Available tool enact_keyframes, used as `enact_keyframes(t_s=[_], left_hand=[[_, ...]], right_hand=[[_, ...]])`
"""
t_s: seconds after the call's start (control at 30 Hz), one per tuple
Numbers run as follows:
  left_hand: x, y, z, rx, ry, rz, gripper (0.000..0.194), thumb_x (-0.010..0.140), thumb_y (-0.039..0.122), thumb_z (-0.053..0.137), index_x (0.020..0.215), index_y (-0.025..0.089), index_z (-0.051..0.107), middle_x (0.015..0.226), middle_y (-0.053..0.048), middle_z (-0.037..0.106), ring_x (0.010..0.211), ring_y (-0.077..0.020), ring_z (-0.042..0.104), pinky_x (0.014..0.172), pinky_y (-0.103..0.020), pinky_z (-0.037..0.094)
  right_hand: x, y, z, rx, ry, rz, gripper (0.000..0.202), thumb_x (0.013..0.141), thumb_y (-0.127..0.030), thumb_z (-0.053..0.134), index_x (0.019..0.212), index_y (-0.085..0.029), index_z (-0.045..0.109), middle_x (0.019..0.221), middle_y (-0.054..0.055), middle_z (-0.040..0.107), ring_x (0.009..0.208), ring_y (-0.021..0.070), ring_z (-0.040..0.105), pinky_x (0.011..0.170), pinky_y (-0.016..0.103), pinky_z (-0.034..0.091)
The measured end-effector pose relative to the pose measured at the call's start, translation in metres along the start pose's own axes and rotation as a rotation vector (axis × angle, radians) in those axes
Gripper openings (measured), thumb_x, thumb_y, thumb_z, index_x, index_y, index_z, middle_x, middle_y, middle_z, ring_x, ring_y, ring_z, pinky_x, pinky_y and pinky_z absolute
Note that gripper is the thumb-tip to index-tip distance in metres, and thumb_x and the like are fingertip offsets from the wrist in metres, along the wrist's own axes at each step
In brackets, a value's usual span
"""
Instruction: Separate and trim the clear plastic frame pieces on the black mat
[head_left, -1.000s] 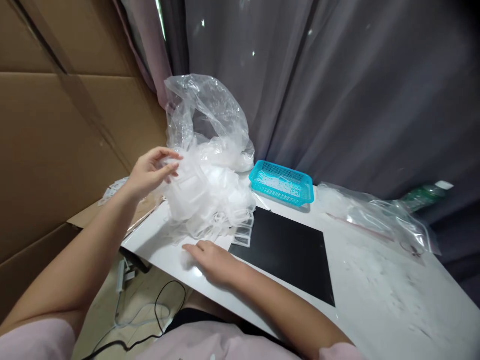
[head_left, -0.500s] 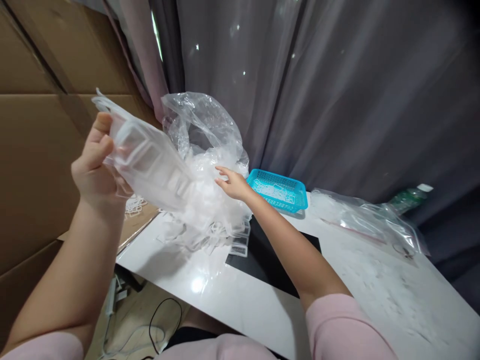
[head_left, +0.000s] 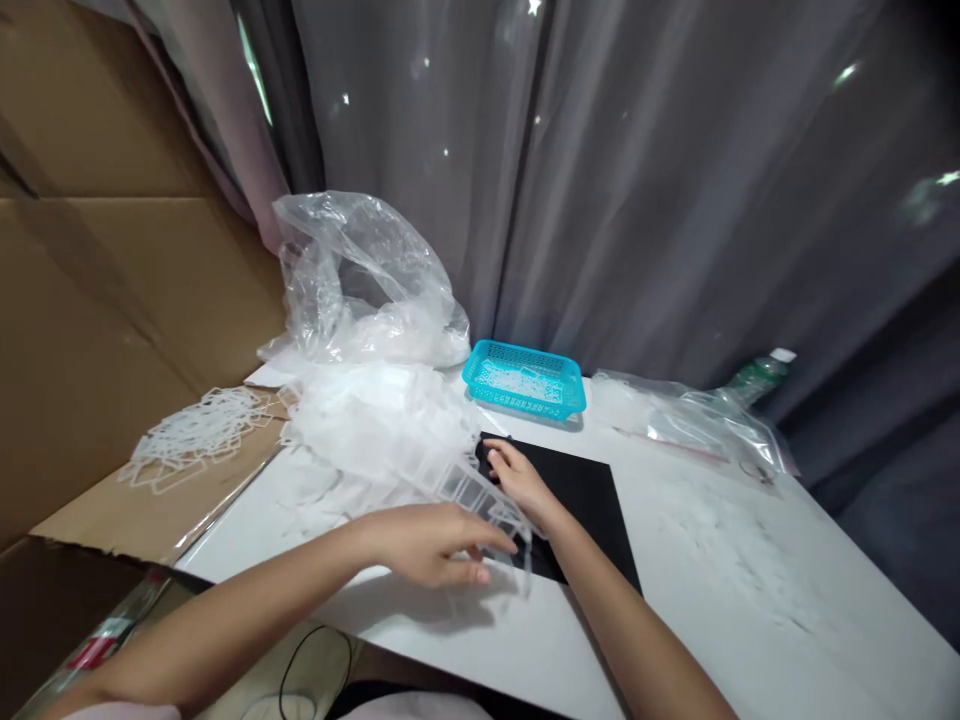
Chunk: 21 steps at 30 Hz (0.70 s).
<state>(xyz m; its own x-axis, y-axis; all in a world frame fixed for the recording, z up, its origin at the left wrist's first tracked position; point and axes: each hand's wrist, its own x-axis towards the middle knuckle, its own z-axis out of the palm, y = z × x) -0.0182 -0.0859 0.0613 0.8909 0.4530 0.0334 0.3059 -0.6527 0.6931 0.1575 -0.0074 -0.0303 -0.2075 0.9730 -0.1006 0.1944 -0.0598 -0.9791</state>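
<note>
My left hand (head_left: 435, 545) is low over the front of the table, its thumb and fingers apart and nothing gripped between them. Beside its fingertips lies a translucent plastic strip (head_left: 472, 490) with a row of rectangular windows. Over the black mat (head_left: 585, 490), my right hand (head_left: 519, 482) hovers or rests with fingers loosely bent and apart, close to the strip; whether it touches the strip I cannot tell. A heap of similar translucent strips (head_left: 375, 415) spreads to the left of both hands, partly blurred.
Behind the heap stands a clear plastic bag (head_left: 375, 270). A blue basket (head_left: 525, 405) holds small white pieces. White frame scraps (head_left: 202, 430) lie on cardboard (head_left: 150, 510) at left. Clear bags (head_left: 675, 425) and a green bottle (head_left: 761, 375) are at right, before a grey curtain (head_left: 637, 200).
My left hand has come down and right, letting go of the translucent sheets it held up. My right hand has moved from the heap to the black mat. The view has shifted slightly.
</note>
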Motion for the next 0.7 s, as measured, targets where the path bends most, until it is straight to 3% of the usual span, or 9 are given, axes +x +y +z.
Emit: enact_keyframes(t_s=[0.1,0.17,0.27,0.37,0.43,0.5,0.6,0.7], left_hand=[[0.016,-0.026,0.020,0.363,0.146,-0.089,0.022,0.093,0.028,0.045,0.107,0.020,0.059,0.079,-0.004,0.067,0.068,-0.0172,0.063,0.063,-0.026,0.046],[0.019,-0.052,0.023,0.559,0.306,-0.111,0.025,0.094,0.031,0.039,0.092,0.018,0.061,0.081,-0.007,0.066,0.077,-0.0201,0.063,0.073,-0.031,0.045],[0.012,-0.092,0.014,0.696,0.464,-0.262,0.030,0.093,0.039,0.039,0.100,0.017,0.058,0.086,-0.009,0.065,0.083,-0.0228,0.062,0.077,-0.035,0.044],[-0.005,-0.121,-0.005,0.748,0.515,-0.379,0.038,0.094,0.036,0.033,0.117,0.014,0.053,0.083,-0.010,0.065,0.078,-0.0233,0.061,0.073,-0.035,0.044],[-0.015,-0.132,-0.018,0.786,0.479,-0.394,0.038,0.090,0.040,0.040,0.114,0.017,0.057,0.082,-0.009,0.063,0.079,-0.0239,0.060,0.075,-0.035,0.044],[-0.022,-0.138,-0.028,0.820,0.434,-0.395,0.035,0.085,0.041,0.046,0.108,0.019,0.061,0.081,-0.008,0.061,0.080,-0.0251,0.059,0.076,-0.036,0.043],[-0.028,-0.145,-0.041,0.860,0.408,-0.410,0.039,0.079,0.036,0.049,0.113,0.020,0.060,0.087,-0.008,0.061,0.086,-0.0262,0.058,0.081,-0.037,0.042],[-0.034,-0.152,-0.056,0.889,0.396,-0.421,0.045,0.076,0.032,0.049,0.118,0.021,0.058,0.093,-0.008,0.061,0.091,-0.0256,0.057,0.086,-0.037,0.039]], right_hand=[[-0.003,0.002,0.002,0.096,-0.036,0.059,0.045,0.090,-0.052,0.039,0.112,-0.019,0.059,0.091,0.008,0.064,0.075,0.0176,0.063,0.062,0.031,0.052],[-0.005,-0.002,0.006,0.258,-0.089,0.099,0.044,0.092,-0.051,0.034,0.111,-0.018,0.057,0.088,0.008,0.064,0.071,0.0156,0.063,0.060,0.028,0.051],[-0.007,-0.005,0.016,0.423,-0.171,0.114,0.032,0.087,-0.037,0.051,0.113,-0.019,0.051,0.089,0.005,0.065,0.071,0.0138,0.064,0.062,0.027,0.052],[-0.009,0.002,0.021,0.166,-0.128,-0.001,0.030,0.087,-0.024,0.047,0.117,-0.021,0.045,0.095,0.005,0.066,0.073,0.0138,0.066,0.063,0.029,0.054],[-0.009,0.009,0.019,-0.069,-0.036,-0.093,0.028,0.088,-0.017,0.040,0.115,-0.020,0.049,0.102,0.008,0.065,0.079,0.0151,0.066,0.068,0.033,0.055],[-0.009,0.015,0.015,-0.205,0.015,-0.160,0.027,0.085,-0.013,0.043,0.108,-0.019,0.057,0.109,0.011,0.063,0.094,0.0185,0.062,0.084,0.039,0.050],[-0.009,0.015,0.014,-0.346,-0.030,-0.256,0.026,0.082,-0.015,0.054,0.106,-0.020,0.065,0.121,0.010,0.060,0.116,0.0239,0.048,0.103,0.045,0.033],[-0.007,0.009,0.022,-0.696,-0.087,-0.351,0.035,0.089,-0.026,0.051,0.123,-0.029,0.057,0.138,0.007,0.049,0.120,0.0280,0.041,0.099,0.049,0.032]])
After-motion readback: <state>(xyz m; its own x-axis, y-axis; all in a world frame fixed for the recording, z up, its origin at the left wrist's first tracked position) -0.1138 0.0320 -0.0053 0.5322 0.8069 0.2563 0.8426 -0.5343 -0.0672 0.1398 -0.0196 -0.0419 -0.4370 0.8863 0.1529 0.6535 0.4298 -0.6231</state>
